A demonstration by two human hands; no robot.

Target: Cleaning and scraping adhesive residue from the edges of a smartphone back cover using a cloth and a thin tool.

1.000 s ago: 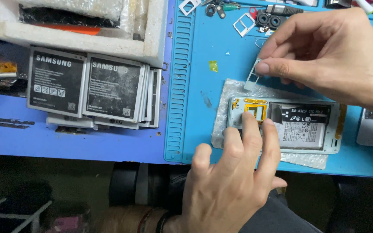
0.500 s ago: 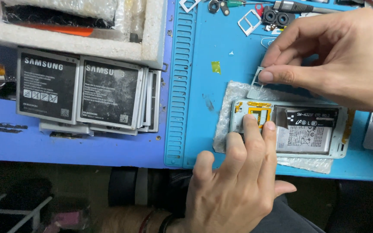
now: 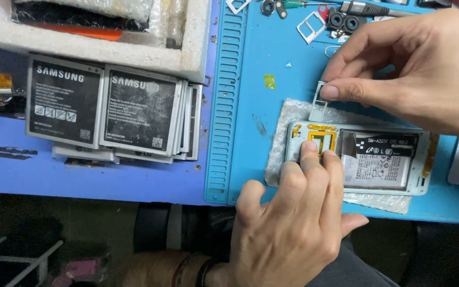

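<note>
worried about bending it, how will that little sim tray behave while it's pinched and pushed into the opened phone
The sim tray is a thin open frame, so it likely flexes or kinks if pushed crooked. Pinched by the right hand fingertips alone, it looks very light and could slip out. The opened phone lies on bubble wrap, so it may shift unless the left hand presses it down.
</note>
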